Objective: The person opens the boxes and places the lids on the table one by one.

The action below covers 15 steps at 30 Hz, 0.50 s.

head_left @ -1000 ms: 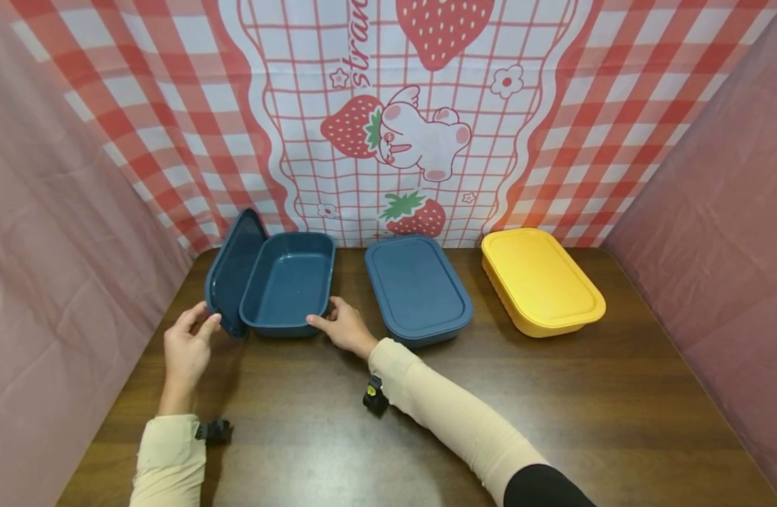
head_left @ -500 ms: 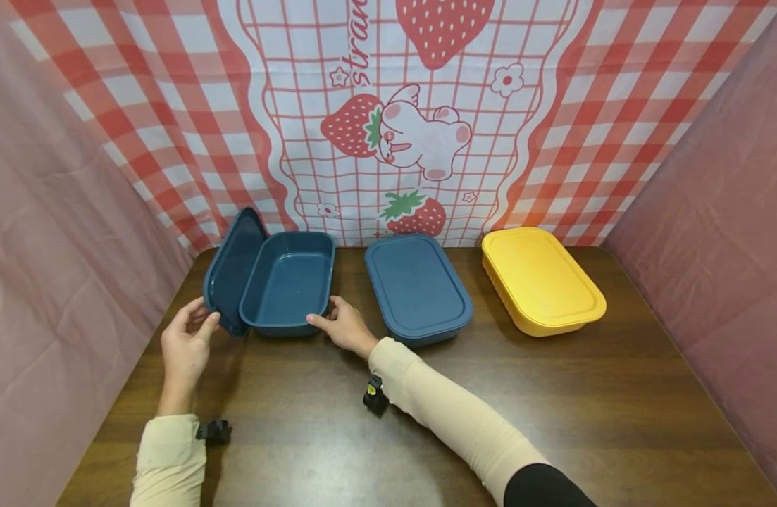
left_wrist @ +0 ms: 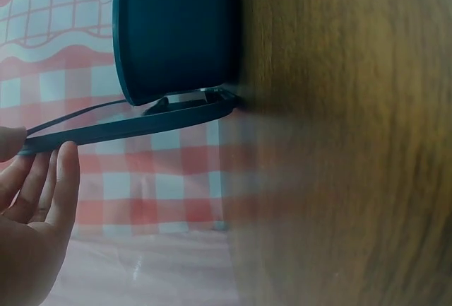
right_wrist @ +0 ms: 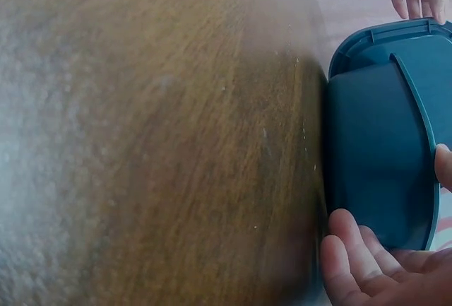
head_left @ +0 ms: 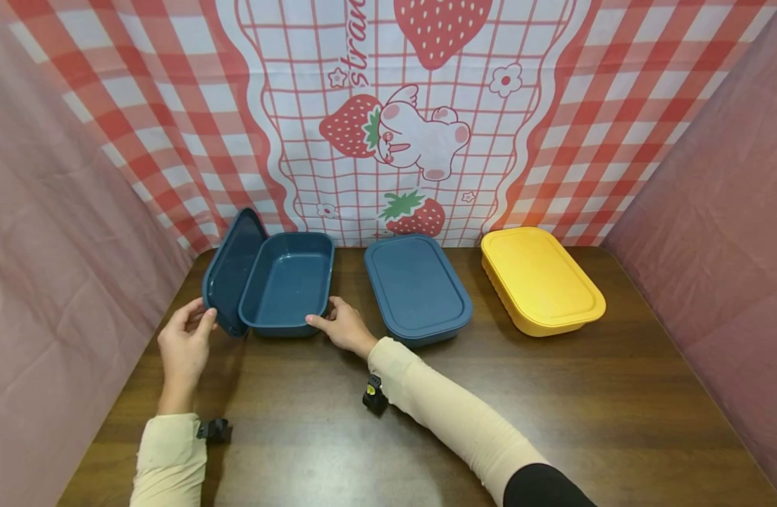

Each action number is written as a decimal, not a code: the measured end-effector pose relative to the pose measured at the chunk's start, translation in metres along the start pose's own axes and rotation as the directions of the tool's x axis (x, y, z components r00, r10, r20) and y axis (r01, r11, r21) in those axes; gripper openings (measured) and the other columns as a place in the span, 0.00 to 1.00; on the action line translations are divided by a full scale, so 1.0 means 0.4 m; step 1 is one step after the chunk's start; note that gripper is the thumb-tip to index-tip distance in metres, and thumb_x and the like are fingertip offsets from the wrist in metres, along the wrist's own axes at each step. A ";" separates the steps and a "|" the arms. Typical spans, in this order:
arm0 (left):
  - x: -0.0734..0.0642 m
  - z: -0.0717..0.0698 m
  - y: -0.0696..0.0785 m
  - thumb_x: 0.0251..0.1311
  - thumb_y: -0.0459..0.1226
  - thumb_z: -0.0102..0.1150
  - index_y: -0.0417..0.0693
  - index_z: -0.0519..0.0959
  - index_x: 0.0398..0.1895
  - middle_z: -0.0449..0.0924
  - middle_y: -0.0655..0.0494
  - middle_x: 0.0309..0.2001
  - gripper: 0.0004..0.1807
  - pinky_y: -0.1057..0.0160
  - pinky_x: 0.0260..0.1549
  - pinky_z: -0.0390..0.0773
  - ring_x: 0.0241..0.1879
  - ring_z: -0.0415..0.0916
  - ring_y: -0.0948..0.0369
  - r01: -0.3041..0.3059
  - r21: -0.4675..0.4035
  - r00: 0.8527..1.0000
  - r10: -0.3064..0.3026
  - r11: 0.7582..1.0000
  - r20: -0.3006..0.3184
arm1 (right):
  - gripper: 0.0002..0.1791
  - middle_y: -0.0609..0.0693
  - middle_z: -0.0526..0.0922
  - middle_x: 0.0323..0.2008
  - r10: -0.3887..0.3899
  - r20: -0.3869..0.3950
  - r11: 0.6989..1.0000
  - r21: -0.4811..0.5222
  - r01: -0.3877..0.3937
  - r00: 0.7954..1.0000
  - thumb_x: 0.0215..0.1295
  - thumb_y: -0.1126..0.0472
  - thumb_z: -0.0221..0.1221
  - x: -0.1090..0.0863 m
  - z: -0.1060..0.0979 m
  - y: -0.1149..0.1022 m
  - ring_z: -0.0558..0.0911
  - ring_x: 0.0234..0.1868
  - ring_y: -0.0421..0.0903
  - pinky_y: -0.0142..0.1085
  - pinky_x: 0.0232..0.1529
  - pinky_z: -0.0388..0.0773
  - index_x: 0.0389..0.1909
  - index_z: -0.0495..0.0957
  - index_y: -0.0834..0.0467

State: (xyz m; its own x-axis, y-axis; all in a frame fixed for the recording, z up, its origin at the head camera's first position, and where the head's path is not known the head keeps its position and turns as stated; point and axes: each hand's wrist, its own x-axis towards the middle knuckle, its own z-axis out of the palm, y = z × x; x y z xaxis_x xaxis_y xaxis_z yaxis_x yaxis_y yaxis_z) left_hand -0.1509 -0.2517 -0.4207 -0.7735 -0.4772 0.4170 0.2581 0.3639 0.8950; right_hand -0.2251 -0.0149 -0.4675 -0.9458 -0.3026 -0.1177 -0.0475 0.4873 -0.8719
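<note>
At the back left of the table, a dark blue rectangular food container [head_left: 289, 285] stands uncovered, with nothing visible inside. Its matching lid [head_left: 231, 271] stands on edge along the container's left side, leaning outward. My left hand [head_left: 184, 352] pinches the lid's near left edge, thumb on one face and fingers behind it, as the left wrist view also shows. My right hand [head_left: 349, 329] grips the container's near right corner. In the right wrist view its thumb [right_wrist: 443, 167] lies at the rim and the fingers [right_wrist: 349, 246] rest against the outer wall.
A second blue container [head_left: 420, 289], lid on, stands just right of my right hand. Farther right is a yellow lidded container [head_left: 543, 282]. A checked strawberry cloth [head_left: 426, 105] hangs close behind them, and pink cloth walls flank the brown wooden table [head_left: 299, 422].
My left hand has shifted slightly left with the lid's edge, so the lid leans a little farther outward. My right hand and the container have stayed in place.
</note>
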 end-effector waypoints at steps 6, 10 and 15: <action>0.018 -0.005 -0.063 0.60 0.27 0.60 0.28 0.79 0.51 0.73 0.87 0.29 0.16 0.87 0.31 0.72 0.31 0.72 0.84 0.015 0.104 0.998 -0.009 0.994 -0.063 | 0.42 0.61 0.82 0.49 -0.001 -0.004 1.000 -0.013 0.001 1.000 0.65 0.44 0.61 0.001 0.001 0.001 0.82 0.47 0.51 0.43 0.50 0.79 0.71 0.60 0.66; 0.022 -0.007 -0.063 0.61 0.27 0.59 0.27 0.79 0.51 0.73 0.89 0.29 0.16 0.86 0.31 0.72 0.30 0.72 0.85 0.036 0.089 0.996 -0.028 0.995 -0.090 | 0.43 0.61 0.82 0.48 0.002 -0.004 1.000 -0.022 -0.002 1.000 0.64 0.44 0.61 0.002 0.000 0.001 0.81 0.45 0.49 0.41 0.48 0.79 0.70 0.60 0.66; 0.023 -0.009 -0.057 0.61 0.26 0.58 0.25 0.78 0.50 0.74 0.86 0.28 0.15 0.85 0.28 0.75 0.28 0.74 0.84 0.045 0.042 0.994 -0.040 0.998 -0.103 | 0.43 0.60 0.82 0.47 0.007 -0.004 1.000 -0.026 -0.007 1.000 0.64 0.44 0.61 0.002 -0.001 0.000 0.81 0.45 0.48 0.40 0.47 0.79 0.70 0.61 0.66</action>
State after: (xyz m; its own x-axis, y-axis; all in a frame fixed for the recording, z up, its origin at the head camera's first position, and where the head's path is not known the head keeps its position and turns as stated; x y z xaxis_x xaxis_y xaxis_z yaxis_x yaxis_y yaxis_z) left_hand -0.1618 -0.2674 -0.4367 -0.7195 -0.5715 0.3946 0.1986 0.3751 0.9055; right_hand -0.2261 -0.0147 -0.4673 -0.9474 -0.2960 -0.1222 -0.0488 0.5106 -0.8584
